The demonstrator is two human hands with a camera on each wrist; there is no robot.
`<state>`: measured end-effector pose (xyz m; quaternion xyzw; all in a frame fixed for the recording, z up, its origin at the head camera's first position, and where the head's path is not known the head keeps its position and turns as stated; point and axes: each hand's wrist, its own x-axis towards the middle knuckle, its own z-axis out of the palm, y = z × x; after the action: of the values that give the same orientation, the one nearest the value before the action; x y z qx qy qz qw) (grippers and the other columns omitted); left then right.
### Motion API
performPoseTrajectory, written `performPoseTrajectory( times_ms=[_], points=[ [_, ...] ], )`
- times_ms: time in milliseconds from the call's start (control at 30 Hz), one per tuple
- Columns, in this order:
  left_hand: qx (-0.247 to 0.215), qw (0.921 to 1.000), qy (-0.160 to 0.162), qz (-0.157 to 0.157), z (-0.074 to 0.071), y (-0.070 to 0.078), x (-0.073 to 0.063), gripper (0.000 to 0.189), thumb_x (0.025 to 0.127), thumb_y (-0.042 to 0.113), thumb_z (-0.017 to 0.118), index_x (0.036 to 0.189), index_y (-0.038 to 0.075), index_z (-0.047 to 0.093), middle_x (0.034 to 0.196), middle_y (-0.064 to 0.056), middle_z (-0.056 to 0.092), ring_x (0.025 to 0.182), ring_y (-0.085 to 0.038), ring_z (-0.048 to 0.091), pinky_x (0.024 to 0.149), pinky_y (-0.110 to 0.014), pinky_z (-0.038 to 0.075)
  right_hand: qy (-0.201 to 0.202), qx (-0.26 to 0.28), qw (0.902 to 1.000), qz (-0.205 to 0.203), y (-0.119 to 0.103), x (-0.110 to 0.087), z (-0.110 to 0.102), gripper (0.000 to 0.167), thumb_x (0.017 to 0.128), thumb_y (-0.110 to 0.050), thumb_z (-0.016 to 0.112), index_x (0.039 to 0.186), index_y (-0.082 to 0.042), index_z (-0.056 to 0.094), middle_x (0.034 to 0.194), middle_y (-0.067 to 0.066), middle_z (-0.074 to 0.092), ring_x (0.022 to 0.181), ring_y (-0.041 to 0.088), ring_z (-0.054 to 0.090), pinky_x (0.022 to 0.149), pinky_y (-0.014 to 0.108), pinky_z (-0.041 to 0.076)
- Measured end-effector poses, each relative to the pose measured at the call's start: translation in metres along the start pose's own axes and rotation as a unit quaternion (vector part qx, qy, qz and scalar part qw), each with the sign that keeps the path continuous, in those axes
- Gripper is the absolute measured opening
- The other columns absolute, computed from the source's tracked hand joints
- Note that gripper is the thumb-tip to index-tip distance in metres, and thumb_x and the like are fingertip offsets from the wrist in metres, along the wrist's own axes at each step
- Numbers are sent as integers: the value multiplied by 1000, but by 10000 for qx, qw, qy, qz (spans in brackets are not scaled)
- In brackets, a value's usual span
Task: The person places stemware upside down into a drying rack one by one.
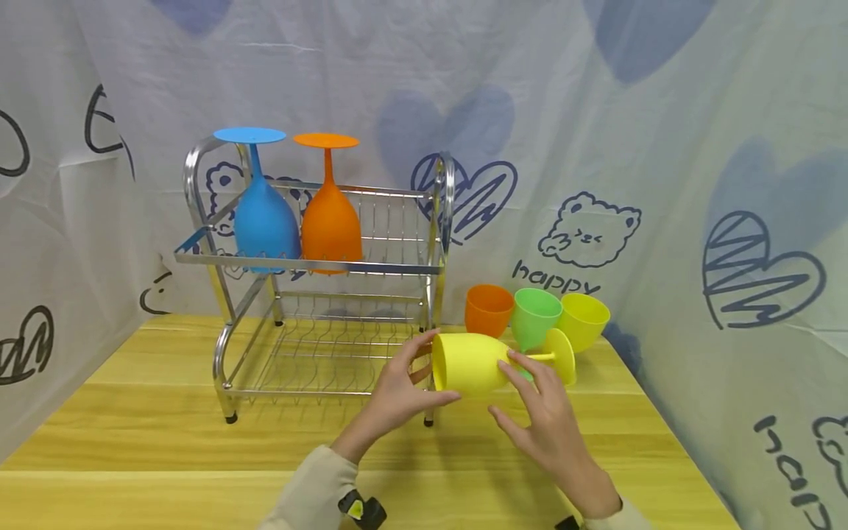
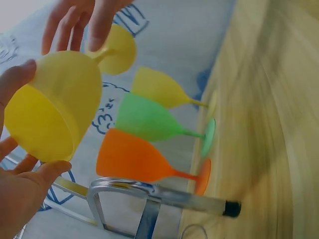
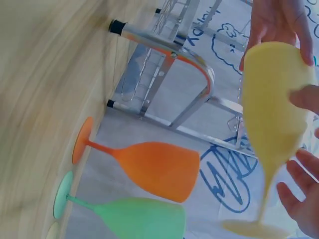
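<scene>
A yellow wine glass (image 1: 472, 362) lies sideways in the air between both hands, its mouth to the left and its foot to the right. My left hand (image 1: 402, 389) grips it at the rim, thumb below and fingers behind. The right hand (image 1: 545, 419) holds the bowl's narrow end near the stem, fingertips on its surface; in the head view its thumb sits lower, and contact there is hard to judge. Behind stand an orange wine glass (image 1: 489, 310), a green wine glass (image 1: 534, 316) and another yellow wine glass (image 1: 586, 321), all upright.
A two-tier metal dish rack (image 1: 331, 393) stands left of the hands. On its upper tier, a blue wine glass (image 1: 266, 224) and an orange wine glass (image 1: 331, 228) rest upside down. The wooden table (image 1: 165, 442) meets a printed cloth (image 1: 331, 66) at the back and sides.
</scene>
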<state>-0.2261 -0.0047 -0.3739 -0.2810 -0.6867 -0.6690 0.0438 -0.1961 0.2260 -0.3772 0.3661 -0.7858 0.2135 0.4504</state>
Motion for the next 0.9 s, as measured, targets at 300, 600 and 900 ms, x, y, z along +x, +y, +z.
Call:
performPoseTrajectory(
  times_ms=[300,600,900],
  points=[
    [-1865,9806,373,-477,-5,14,-6,83,78,1,75,148,1,29,143,-18,35,130,-33,39,101,-39,44,-303,3289,8925,3072,-26,10,-2,50,98,-8,57,143,1,38,136,18,47,118,16,54,88,27,53],
    [-2317,9714,98,-511,2,20,-10,87,79,6,75,149,1,25,147,-18,31,134,-32,36,99,-37,46,-53,5198,7643,3817,-34,32,-2,55,99,-5,50,146,-2,23,136,14,43,117,19,53,92,35,51],
    [-2213,9738,-27,-514,0,18,-11,87,78,6,75,149,-1,26,145,-21,32,132,-33,37,97,-37,48,412,5238,7638,3750,-35,32,5,46,98,-3,51,139,-5,31,129,12,46,111,16,54,91,31,50]
  ],
)
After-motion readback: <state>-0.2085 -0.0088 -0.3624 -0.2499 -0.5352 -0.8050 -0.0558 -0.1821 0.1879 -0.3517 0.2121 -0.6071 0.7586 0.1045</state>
